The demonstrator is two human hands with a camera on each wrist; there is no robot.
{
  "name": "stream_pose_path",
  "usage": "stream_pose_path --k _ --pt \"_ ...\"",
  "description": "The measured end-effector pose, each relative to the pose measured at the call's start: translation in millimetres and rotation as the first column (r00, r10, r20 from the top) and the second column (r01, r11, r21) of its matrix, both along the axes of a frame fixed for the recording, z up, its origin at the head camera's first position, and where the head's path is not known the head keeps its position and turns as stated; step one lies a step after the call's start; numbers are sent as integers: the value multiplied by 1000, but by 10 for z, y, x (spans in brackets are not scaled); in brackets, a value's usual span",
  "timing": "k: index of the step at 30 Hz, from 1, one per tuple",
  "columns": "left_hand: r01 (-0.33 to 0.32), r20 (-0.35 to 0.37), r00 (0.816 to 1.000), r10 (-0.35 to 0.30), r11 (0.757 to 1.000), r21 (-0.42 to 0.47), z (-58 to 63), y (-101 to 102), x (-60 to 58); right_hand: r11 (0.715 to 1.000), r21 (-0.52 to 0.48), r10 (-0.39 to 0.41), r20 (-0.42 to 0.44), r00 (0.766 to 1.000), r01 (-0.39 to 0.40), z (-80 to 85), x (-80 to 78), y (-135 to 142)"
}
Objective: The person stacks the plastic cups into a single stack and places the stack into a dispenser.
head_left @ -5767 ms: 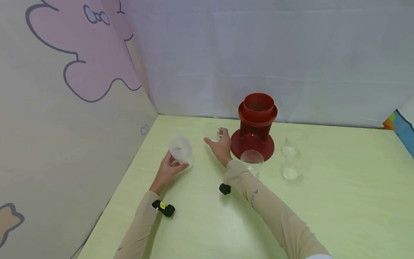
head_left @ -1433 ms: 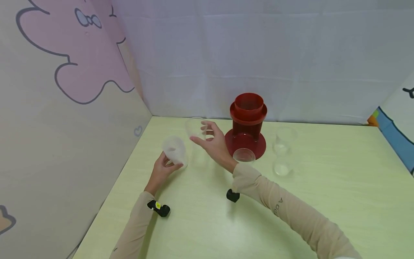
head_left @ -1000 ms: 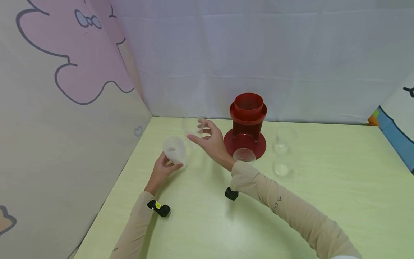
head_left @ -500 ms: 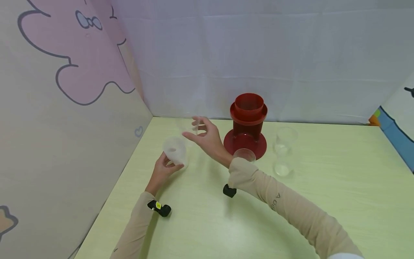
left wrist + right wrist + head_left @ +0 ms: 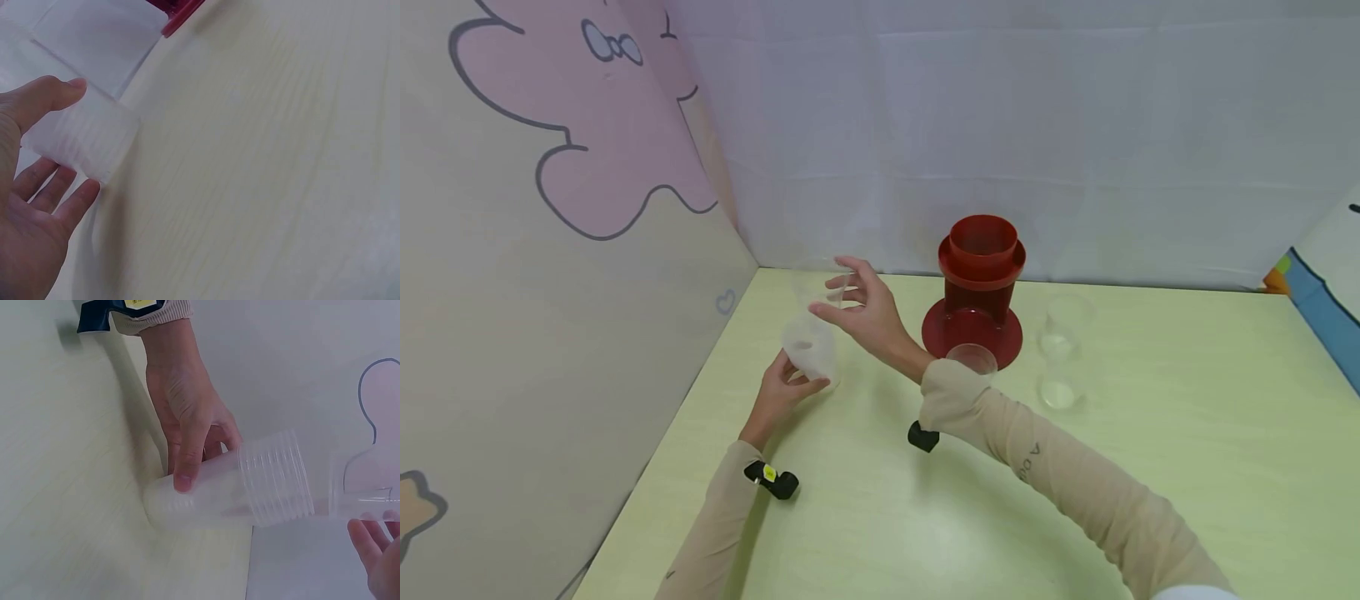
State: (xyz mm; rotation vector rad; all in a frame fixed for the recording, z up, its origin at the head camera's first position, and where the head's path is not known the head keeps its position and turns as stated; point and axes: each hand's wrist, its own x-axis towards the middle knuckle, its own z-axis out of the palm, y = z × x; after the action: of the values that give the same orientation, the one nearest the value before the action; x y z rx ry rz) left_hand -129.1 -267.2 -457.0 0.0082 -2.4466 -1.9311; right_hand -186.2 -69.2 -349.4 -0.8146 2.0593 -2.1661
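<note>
My left hand (image 5: 782, 390) grips a nested stack of clear plastic cups (image 5: 808, 346) low at the left of the table. In the right wrist view the stack's several rims (image 5: 275, 478) face a single clear plastic cup (image 5: 365, 481), with a small gap between. That single cup is held by my right hand (image 5: 872, 315), thumb and fingers at its side. Seen from the head, it overlaps the area just above and behind the stack's mouth. The left wrist view shows my left thumb and fingers round the stack (image 5: 94, 134).
A red cylindrical stand (image 5: 977, 292) with a wide round base stands at the back. One clear cup (image 5: 972, 358) is in front of it, partly behind the right forearm. More clear cups (image 5: 1060, 392) stand to its right. A patterned wall borders the table's left side.
My right hand has lifted the single cup from the table and carried it left, over towards the stack's mouth. The left hand with the stack has stayed nearly in place.
</note>
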Motion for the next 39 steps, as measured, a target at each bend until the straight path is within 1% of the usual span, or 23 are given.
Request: stream_pose_path --k 3,6,10,12,14,16,20,21,24,28,32,39 --pt "4 -10 1000 -4 1000 -14 -5 2 -3 1000 -4 23 -9 1000 -23 1 0 -22" --pt "1 -10 1000 -1 1000 -17 -91 -32 -39 999 -1 44 -5 999 -44 -1 3 -40" --pt "-16 -2 1000 16 1000 -27 -241 -86 -93 997 25 70 0 998 -70 -7 7 -63" --pt "-25 -7 1000 24 999 -40 -270 -91 -97 996 30 82 0 997 -81 -17 -2 -75" --pt "-27 -20 999 26 999 -38 -271 -89 -93 996 38 78 -3 997 -78 -17 -7 -86" --pt "-29 -23 999 29 999 -36 -267 -91 -94 996 53 73 -3 997 -73 41 25 -80" --pt "-26 -15 1000 26 999 -41 -260 -88 -97 993 89 83 -3 997 -82 224 143 -43" --pt "-26 -13 1000 26 999 -46 -263 -88 -98 992 92 89 -5 996 -88 236 150 -46" --pt "-25 -13 1000 24 998 -50 -265 -81 -97 992 86 99 -17 995 -97 146 93 -88" --pt "-24 -17 1000 23 998 -50 -269 -88 -84 990 123 76 -31 997 -72 -11 16 -160" --pt "-23 -19 1000 23 999 -46 -281 -91 -78 982 182 57 -47 997 -47 -71 18 -184" --pt "-5 -12 1000 5 1000 -30 -294 -83 -84 971 234 57 -67 996 -40 -133 49 -193"
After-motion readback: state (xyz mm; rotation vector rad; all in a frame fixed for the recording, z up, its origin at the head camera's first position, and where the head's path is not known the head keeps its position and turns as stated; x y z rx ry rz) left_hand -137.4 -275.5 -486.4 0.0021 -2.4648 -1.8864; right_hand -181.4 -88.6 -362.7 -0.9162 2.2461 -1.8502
